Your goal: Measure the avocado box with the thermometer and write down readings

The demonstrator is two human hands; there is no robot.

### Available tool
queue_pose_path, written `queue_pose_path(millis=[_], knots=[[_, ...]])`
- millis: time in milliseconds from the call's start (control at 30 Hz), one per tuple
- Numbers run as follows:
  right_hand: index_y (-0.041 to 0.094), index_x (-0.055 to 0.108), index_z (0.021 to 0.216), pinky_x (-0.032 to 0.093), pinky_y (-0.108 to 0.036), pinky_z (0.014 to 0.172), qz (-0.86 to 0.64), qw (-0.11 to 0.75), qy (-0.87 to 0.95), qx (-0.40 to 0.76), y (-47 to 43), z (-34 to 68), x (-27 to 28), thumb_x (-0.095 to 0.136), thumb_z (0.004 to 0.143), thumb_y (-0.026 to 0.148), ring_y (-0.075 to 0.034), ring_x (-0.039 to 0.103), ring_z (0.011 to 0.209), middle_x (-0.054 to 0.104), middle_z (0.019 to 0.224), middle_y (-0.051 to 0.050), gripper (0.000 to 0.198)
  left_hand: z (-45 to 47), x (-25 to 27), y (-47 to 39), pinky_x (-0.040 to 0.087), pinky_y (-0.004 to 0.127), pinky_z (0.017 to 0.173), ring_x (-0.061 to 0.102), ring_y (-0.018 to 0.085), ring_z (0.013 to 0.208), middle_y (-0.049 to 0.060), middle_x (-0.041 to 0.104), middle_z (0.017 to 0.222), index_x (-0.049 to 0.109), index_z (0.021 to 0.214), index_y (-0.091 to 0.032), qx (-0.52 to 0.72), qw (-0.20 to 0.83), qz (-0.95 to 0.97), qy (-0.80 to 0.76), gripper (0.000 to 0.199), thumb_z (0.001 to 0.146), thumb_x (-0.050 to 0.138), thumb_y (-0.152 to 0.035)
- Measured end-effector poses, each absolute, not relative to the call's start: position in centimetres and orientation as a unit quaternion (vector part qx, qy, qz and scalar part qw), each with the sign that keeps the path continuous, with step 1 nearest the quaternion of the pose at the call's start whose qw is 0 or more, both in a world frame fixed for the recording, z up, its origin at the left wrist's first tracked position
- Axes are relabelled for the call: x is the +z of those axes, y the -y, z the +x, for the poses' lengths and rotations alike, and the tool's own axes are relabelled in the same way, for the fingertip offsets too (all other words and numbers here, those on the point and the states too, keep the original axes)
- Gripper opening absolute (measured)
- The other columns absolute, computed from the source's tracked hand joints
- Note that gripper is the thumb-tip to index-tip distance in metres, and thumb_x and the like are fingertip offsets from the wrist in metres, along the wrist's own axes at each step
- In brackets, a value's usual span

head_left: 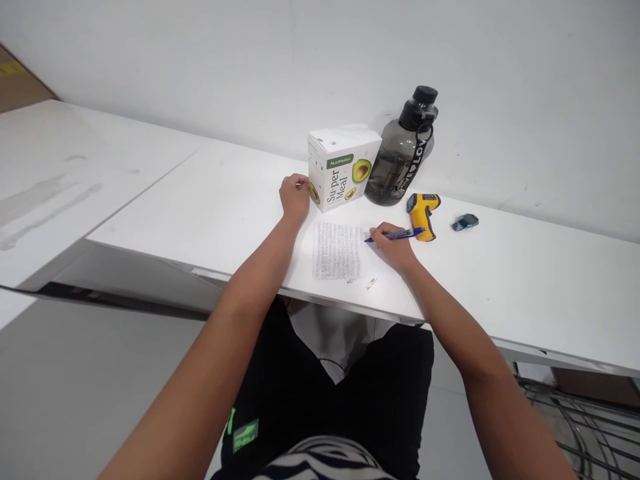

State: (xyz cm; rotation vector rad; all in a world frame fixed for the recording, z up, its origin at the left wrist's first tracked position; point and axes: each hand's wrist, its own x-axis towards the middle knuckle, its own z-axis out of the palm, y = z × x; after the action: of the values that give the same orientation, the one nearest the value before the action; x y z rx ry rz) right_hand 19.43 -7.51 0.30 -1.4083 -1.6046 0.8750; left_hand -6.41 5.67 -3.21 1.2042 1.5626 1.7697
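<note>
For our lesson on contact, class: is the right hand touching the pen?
Touching. The head view shows the right hand gripping the pen, which sticks out on both sides.

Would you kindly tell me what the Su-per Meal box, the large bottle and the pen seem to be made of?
Su-per Meal box: probably cardboard, smooth and printed, judging by its crisp folded edges.
Large bottle: likely smoky plastic, since its grey body looks see-through, though glass can't be excluded.
Pen, in the right hand: apparently blue plastic, going by its coloured barrel.
</note>
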Motion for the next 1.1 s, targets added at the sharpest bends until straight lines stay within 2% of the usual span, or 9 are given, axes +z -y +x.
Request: queue_pose_path(millis=[233, 333, 533, 667, 767, 967, 1033, 1100], knots=[[0.025, 0.055, 0.058, 0.039, -0.032, 0.063, -0.559, 0.388, 0.64, 0.356, 7.4, 19.4, 0.3, 0.066, 0.079, 0.051, -0.017, 0.047, 0.065, 0.052, 0.058, 0.001, 0.035, -6.4, -3.1, -5.5, 0.055, 0.042, 0.095, 0.062, 0.02, 0.084, 0.003, 0.066, 0.092, 0.069, 0.071, -0.025, 0.646, 0.236, 0.447, -0.572, 0.027, 0.079, 0.061, -0.001], [0.025, 0.056, 0.06, 0.043, -0.033, 0.066, -0.558, 0.396, 0.643, 0.345, 7.4, 19.5, 0.1, 0.067, 0.081, 0.054, -0.018, 0.051, 0.067, 0.055, 0.06, 0.0, 0.038, -6.4, -3.2, -5.6, 0.055, 0.041, 0.095, 0.061, 0.019, 0.084, 0.002, 0.065, 0.091, 0.068, 0.071, -0.025, 0.649, 0.239, 0.444, -0.569, 0.026, 0.078, 0.061, -0.001], [0.026, 0.072, 0.091, 0.051, -0.037, 0.084, -0.547, 0.428, 0.684, 0.225, 7.4, 20.1, -0.4, 0.061, 0.093, 0.064, -0.026, 0.067, 0.089, 0.074, 0.089, -0.006, 0.039, -6.4, -3.0, -5.5, 0.055, 0.04, 0.094, 0.061, 0.019, 0.083, 0.002, 0.064, 0.09, 0.068, 0.07, -0.025, 0.648, 0.239, 0.439, -0.575, 0.026, 0.077, 0.062, -0.001], [0.025, 0.074, 0.108, 0.053, -0.038, 0.084, -0.554, 0.363, 0.74, 0.119, 7.1, 20.6, -0.9, 0.056, 0.099, 0.044, -0.029, 0.069, 0.098, 0.073, 0.107, -0.012, 0.028, -6.3, -2.6, -5.3, 0.055, 0.039, 0.094, 0.061, 0.019, 0.084, 0.003, 0.064, 0.092, 0.068, 0.071, -0.025, 0.638, 0.24, 0.441, -0.583, 0.026, 0.079, 0.061, -0.001], [0.022, 0.068, 0.132, 0.053, -0.037, 0.077, -0.574, 0.31, 0.753, 0.086, 7.0, 20.5, -1.3, 0.051, 0.096, 0.028, -0.028, 0.068, 0.095, 0.07, 0.115, -0.013, 0.039, -6.4, -2.5, -5.1, 0.054, 0.041, 0.096, 0.06, 0.02, 0.085, 0.003, 0.065, 0.093, 0.068, 0.072, -0.025, 0.63, 0.236, 0.446, -0.59, 0.025, 0.08, 0.06, -0.002], [0.02, 0.058, 0.15, 0.054, -0.038, 0.073, -0.581, 0.188, 0.789, 0.07, 7.0, 19.5, -1.0, 0.044, 0.1, 0.022, -0.029, 0.069, 0.093, 0.068, 0.126, -0.016, 0.052, -6.4, -2.4, -5.1, 0.053, 0.04, 0.096, 0.06, 0.019, 0.083, 0.002, 0.065, 0.092, 0.069, 0.073, -0.024, 0.636, 0.234, 0.443, -0.587, 0.025, 0.078, 0.061, -0.002], [0.022, 0.054, 0.155, 0.054, -0.039, 0.074, -0.606, 0.174, 0.775, 0.049, 6.5, 19.8, -0.1, 0.045, 0.1, 0.02, -0.03, 0.069, 0.093, 0.067, 0.129, -0.017, 0.057, -6.4, -2.4, -5.1, 0.054, 0.039, 0.095, 0.061, 0.019, 0.083, 0.002, 0.066, 0.092, 0.069, 0.073, -0.024, 0.635, 0.237, 0.44, -0.588, 0.025, 0.077, 0.06, -0.001], [0.022, 0.052, 0.157, 0.055, -0.042, 0.08, -0.661, 0.181, 0.728, 0.016, 5.6, 20.9, 1.3, 0.047, 0.1, 0.021, -0.034, 0.069, 0.102, 0.065, 0.132, -0.019, 0.057, -6.4, -2.4, -5.1, 0.053, 0.039, 0.094, 0.061, 0.019, 0.083, 0.003, 0.066, 0.093, 0.069, 0.073, -0.023, 0.632, 0.242, 0.438, -0.592, 0.024, 0.077, 0.061, -0.001]])
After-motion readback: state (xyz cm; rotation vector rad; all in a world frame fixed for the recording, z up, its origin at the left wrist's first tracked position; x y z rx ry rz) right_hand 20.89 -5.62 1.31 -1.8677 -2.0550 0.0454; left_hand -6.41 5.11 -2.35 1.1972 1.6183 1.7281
